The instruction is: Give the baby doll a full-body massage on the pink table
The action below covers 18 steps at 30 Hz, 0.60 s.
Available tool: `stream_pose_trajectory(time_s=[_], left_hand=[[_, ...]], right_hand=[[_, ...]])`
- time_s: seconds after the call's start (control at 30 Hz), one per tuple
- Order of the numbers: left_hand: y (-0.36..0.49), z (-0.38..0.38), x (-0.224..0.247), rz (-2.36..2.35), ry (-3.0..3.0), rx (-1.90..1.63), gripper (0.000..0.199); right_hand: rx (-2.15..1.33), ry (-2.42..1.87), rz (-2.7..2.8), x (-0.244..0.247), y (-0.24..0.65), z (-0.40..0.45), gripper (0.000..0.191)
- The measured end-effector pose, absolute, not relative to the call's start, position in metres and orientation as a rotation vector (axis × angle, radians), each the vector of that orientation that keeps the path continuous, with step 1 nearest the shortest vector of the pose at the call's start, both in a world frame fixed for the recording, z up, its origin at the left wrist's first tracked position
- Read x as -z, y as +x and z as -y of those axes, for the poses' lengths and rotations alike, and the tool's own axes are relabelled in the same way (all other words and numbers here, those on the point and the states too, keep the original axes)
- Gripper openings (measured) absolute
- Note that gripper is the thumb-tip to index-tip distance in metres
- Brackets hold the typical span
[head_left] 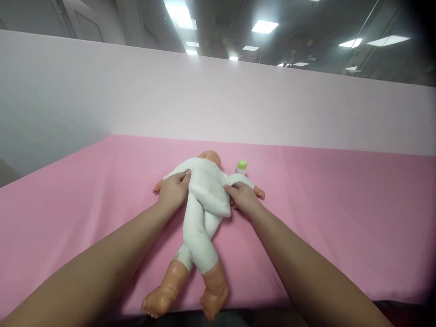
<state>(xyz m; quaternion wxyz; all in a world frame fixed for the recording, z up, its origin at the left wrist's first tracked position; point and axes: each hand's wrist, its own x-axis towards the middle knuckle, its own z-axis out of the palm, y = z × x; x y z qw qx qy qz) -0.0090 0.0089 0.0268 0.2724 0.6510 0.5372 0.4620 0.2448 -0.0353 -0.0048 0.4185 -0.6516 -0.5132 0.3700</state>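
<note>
A baby doll (208,186) with a white cloth body lies on the pink sheet, its head away from me and its legs crossed toward me. Its head, hands and feet are bare, flesh-coloured and plastic-looking; the face does not show. My left hand (173,188) is closed on the left side of the torso, just below the shoulder, thumb on top. On the opposite side, my right hand (243,196) pinches the torso near the armpit, with some fingers hidden beneath. Beyond the doll's right-hand arm stands a small clear bottle (241,168) with a green cap.
The pink sheet (327,218) covers a broad surface, whose front edge runs under the doll's feet. A pale upright panel (218,100) closes off the back and left. Above it, dark glass (225,27) shows bright ceiling lights.
</note>
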Motion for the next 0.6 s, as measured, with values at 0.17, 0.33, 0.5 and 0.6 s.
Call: stream_pose_trajectory(time_s=[0.17,0.33,0.5,0.6], left_hand=[[-0.008,-0.002,-0.035,-1.318,1.916,-1.434,0.037],[-0.009,0.006,-0.046,-0.826,2.341,-1.271,0.051],[-0.008,0.006,-0.045,-0.854,2.374,-0.972,0.069],[-0.008,0.000,-0.038,-0.984,2.267,-0.934,0.073]], right_hand=[[-0.614,-1.834,1.408,-0.010,0.253,0.041,0.039],[-0.474,-1.610,1.455,-0.025,0.237,0.056,0.022],[-0.646,-1.350,1.645,-0.030,0.227,0.070,0.055],[-0.689,-1.325,1.755,-0.031,0.223,0.076,0.070]])
